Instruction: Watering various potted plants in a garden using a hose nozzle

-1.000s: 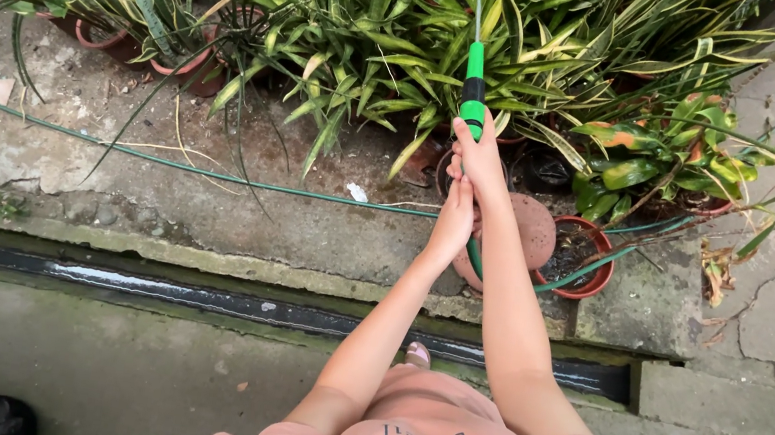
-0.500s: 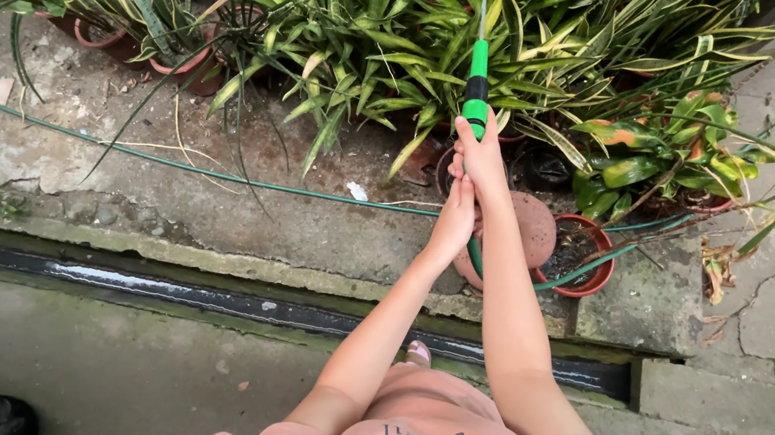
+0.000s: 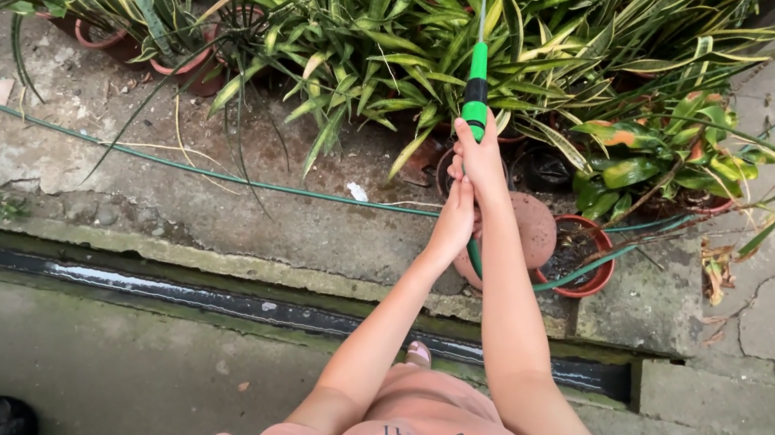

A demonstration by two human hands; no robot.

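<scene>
Both hands (image 3: 469, 184) apparently grip hose nozzle (image 3: 476, 89).

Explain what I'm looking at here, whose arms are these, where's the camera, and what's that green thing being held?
The camera sits on a person's head and looks down, so the arms are their own. The right hand grips a green hose nozzle aimed into striped leafy plants. The left hand sits just behind it, on the hose, which trails across the cracked concrete ground. Terracotta pots stand beside the hands, and a dark wet drain channel runs below.
</scene>
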